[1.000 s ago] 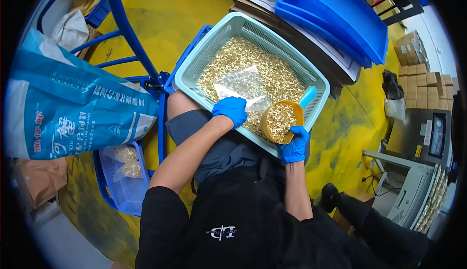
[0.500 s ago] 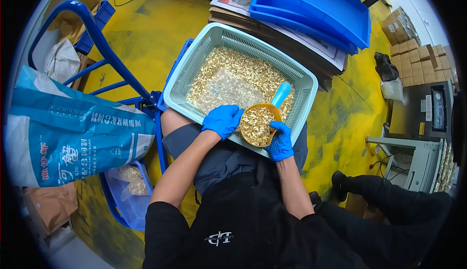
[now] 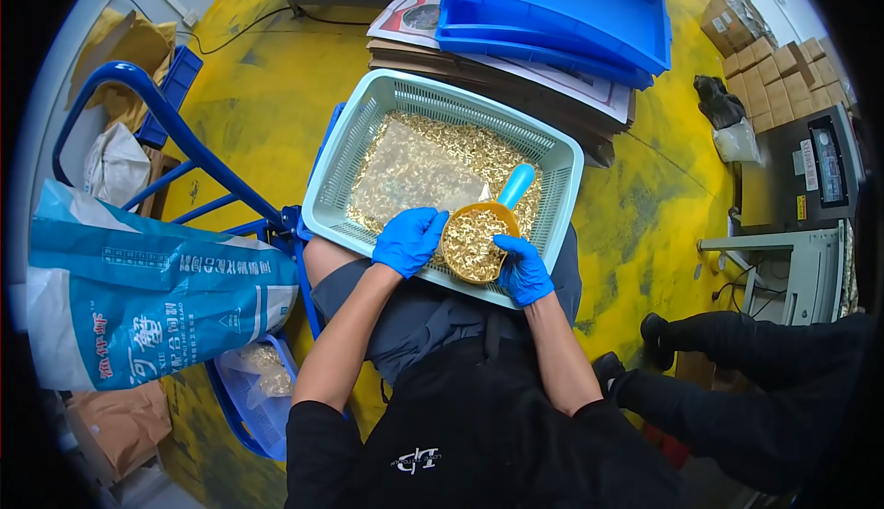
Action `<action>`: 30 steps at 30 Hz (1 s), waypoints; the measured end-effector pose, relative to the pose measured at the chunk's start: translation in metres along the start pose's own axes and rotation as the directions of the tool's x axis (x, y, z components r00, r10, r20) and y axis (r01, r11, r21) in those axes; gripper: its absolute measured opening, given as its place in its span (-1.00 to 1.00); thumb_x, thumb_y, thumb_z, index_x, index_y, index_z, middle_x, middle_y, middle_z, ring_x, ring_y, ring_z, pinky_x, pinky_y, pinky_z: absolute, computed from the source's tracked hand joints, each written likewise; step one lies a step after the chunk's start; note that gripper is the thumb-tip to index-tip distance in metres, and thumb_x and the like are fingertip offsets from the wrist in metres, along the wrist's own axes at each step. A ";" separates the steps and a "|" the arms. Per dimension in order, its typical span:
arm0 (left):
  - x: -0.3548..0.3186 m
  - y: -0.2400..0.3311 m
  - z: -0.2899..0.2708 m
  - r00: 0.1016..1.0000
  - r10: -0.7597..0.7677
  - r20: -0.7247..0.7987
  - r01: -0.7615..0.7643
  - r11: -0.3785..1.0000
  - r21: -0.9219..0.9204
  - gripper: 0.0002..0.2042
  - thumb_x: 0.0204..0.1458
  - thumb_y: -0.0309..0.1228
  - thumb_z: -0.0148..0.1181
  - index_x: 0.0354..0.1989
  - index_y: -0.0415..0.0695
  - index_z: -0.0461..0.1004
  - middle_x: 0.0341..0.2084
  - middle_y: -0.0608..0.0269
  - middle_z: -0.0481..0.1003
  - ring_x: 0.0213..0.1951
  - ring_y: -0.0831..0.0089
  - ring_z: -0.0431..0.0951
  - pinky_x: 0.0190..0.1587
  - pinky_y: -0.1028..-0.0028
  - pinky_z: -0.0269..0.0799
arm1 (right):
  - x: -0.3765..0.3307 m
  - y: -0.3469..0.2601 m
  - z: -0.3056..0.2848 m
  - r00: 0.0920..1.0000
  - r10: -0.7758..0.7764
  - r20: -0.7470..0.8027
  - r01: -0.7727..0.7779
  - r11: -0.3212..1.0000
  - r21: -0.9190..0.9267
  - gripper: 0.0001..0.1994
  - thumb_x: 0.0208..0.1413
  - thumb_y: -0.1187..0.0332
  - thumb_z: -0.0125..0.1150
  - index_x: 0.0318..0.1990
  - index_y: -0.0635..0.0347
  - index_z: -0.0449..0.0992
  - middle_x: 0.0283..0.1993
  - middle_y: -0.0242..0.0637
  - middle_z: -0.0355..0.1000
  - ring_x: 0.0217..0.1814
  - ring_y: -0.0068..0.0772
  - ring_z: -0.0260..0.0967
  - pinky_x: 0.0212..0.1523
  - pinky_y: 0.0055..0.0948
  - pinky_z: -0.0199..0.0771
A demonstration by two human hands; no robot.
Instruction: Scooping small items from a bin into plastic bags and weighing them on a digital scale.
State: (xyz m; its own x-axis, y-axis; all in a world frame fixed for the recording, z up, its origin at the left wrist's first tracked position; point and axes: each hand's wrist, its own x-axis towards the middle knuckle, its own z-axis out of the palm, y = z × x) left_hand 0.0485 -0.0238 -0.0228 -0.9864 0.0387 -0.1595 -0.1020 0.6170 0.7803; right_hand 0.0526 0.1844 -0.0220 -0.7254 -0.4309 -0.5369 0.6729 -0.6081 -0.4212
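The clear bag (image 3: 405, 177) now lies flatter on the gold bits (image 3: 470, 143) in the green basket (image 3: 556, 187); left hand (image 3: 408, 240) looks pinched on its edge, right hand (image 3: 525, 271) is clamped on the loaded scoop (image 3: 517, 186); handily close together

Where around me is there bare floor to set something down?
Bare yellow floor shows right of the basket, toward the grey machine, and ahead-left, between the blue tube frame and stacked cardboard. Another person's legs occupy the lower right. The basket area is crowded: gold-coloured pieces, clear bag, scoop, left hand, right hand.
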 end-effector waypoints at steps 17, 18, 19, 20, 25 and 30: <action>0.007 0.012 -0.017 0.971 0.238 0.032 -0.238 0.971 0.002 -0.67 0.12 -0.24 -0.08 -0.61 -0.21 0.30 -0.74 0.06 0.24 -0.65 0.20 0.26 -0.53 0.31 0.19 | 0.006 -0.011 0.000 0.995 -0.057 0.086 0.068 0.989 -0.129 -0.40 -0.14 0.42 0.19 0.14 0.22 0.18 -0.02 -0.23 0.32 0.03 -0.29 0.30 0.07 -0.27 0.32; 0.007 0.013 -0.018 0.970 0.241 0.036 -0.241 0.971 0.003 -0.67 0.12 -0.24 -0.08 -0.61 -0.21 0.30 -0.74 0.06 0.24 -0.65 0.20 0.26 -0.53 0.31 0.19 | 0.006 -0.011 0.000 0.995 -0.060 0.084 0.071 0.990 -0.125 -0.40 -0.14 0.42 0.19 0.14 0.22 0.18 -0.02 -0.23 0.32 0.03 -0.29 0.30 0.07 -0.27 0.32; 0.007 0.014 -0.018 0.970 0.240 0.050 -0.239 0.971 -0.024 -0.67 0.12 -0.25 -0.07 -0.60 -0.21 0.30 -0.73 0.05 0.24 -0.64 0.19 0.26 -0.52 0.31 0.19 | 0.006 -0.013 0.000 0.992 -0.070 0.101 0.084 0.985 -0.150 -0.39 -0.15 0.43 0.21 0.14 0.22 0.18 -0.01 -0.23 0.32 0.04 -0.30 0.29 0.08 -0.28 0.31; 0.008 0.015 -0.019 0.969 0.239 0.064 -0.236 0.970 -0.051 -0.68 0.12 -0.26 -0.07 -0.59 -0.22 0.31 -0.73 0.04 0.24 -0.63 0.18 0.26 -0.52 0.31 0.19 | 0.005 -0.014 0.000 0.990 -0.078 0.117 0.098 0.980 -0.175 -0.38 -0.16 0.44 0.22 0.14 0.22 0.18 0.00 -0.23 0.32 0.05 -0.30 0.28 0.08 -0.29 0.31; 0.010 0.017 -0.021 0.959 0.262 0.106 -0.257 0.965 -0.059 -0.67 0.12 -0.25 -0.10 -0.56 -0.25 0.31 -0.68 -0.02 0.25 -0.59 0.15 0.27 -0.49 0.31 0.20 | -0.002 -0.028 0.006 0.985 -0.040 0.168 0.082 0.964 -0.253 -0.36 -0.22 0.39 0.27 0.12 0.27 0.20 -0.04 -0.23 0.35 0.00 -0.35 0.33 0.05 -0.36 0.33; 0.011 0.027 -0.030 0.959 0.225 0.175 -0.227 0.974 -0.009 -0.65 0.13 -0.22 -0.12 -0.55 -0.27 0.32 -0.67 -0.04 0.27 -0.57 0.11 0.28 -0.46 0.28 0.21 | 0.002 -0.032 0.004 0.988 0.002 0.156 0.041 0.963 -0.268 -0.38 -0.23 0.39 0.26 0.09 0.28 0.23 -0.07 -0.23 0.37 -0.04 -0.37 0.35 0.01 -0.40 0.36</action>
State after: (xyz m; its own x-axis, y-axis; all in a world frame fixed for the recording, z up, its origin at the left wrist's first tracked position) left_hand 0.0312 -0.0304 0.0149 -0.9461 0.3131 -0.0833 0.1230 0.5850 0.8017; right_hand 0.0293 0.1999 -0.0066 -0.7381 -0.5305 -0.4169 0.6570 -0.4246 -0.6229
